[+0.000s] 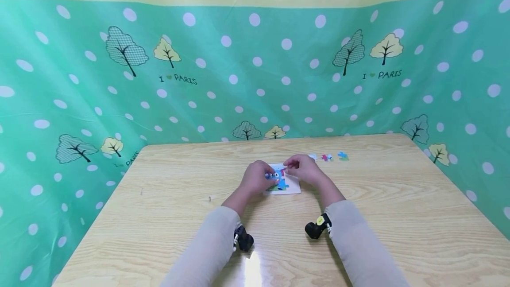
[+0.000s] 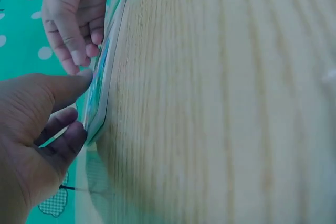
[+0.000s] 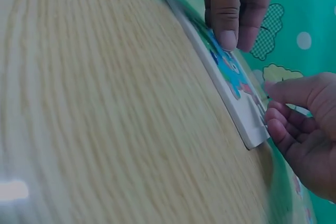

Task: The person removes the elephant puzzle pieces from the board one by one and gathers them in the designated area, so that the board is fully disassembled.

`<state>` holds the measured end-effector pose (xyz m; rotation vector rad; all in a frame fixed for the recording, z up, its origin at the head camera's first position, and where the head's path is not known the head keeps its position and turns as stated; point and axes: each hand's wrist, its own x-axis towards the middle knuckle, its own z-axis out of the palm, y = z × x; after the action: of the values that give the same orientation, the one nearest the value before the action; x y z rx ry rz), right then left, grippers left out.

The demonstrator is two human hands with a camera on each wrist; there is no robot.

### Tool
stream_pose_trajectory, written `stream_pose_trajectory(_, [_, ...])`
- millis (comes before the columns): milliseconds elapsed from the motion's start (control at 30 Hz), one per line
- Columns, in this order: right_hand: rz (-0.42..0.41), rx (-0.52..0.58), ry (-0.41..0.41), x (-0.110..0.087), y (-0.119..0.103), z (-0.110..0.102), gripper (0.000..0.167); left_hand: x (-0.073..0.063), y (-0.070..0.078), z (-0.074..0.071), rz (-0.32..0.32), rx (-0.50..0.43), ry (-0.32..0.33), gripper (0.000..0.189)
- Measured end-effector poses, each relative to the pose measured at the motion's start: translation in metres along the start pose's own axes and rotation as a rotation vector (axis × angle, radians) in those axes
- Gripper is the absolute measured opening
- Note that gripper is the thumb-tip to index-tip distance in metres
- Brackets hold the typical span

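A small white-framed jigsaw puzzle (image 1: 294,186) lies on the table, with a blue cartoon figure on its fitted pieces (image 3: 227,69). My left hand (image 1: 255,178) rests on its left side, thumb and fingertips touching the picture from above. At the top right of the board, my right hand (image 1: 304,168) pinches a small puzzle piece (image 1: 283,168) between thumb and fingers; its picture is mostly hidden. The board's right part shows bare white (image 3: 247,116). In the left wrist view the board (image 2: 105,93) appears edge-on between both hands.
Several loose puzzle pieces lie behind the right hand, among them a red and white one (image 1: 326,157) and a blue and green one (image 1: 343,156). The wooden table (image 1: 179,234) ends at a green dotted curtain (image 1: 215,70). A tiny dark mark (image 1: 210,198) shows left of the board.
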<state>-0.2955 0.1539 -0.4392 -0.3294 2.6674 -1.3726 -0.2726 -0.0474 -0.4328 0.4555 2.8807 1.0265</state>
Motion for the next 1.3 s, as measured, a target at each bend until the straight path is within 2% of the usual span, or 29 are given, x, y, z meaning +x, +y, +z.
stream_pose_trajectory(100, [0.014, -0.029, 0.002, 0.002, -0.001, 0.003, 0.021, 0.004, -0.002, -0.002, -0.03, 0.004, 0.016, 0.027])
stream_pose_trajectory(267, [0.036, -0.066, -0.004, 0.003, -0.004, 0.006, 0.023, 0.01, -0.006, -0.003, -0.031, 0.025, 0.037, 0.026])
stream_pose_trajectory(500, [0.073, -0.062, -0.007, 0.003, -0.008, 0.007, 0.027, 0.015, -0.006, -0.001, -0.047, 0.072, 0.029, 0.03])
stream_pose_trajectory(633, [0.092, -0.073, -0.009, 0.002, -0.01, 0.007, 0.027, 0.019, -0.009, 0.002, -0.065, 0.071, 0.045, 0.029])
stream_pose_trajectory(933, [0.082, -0.097, -0.001, 0.003, -0.008, 0.009, 0.024, 0.017, -0.01, 0.005, -0.111, 0.012, 0.075, 0.029])
stream_pose_trajectory(1300, [0.069, -0.089, 0.022, 0.005, -0.005, 0.013, 0.021, 0.016, -0.01, 0.007, -0.132, 0.013, 0.092, 0.034])
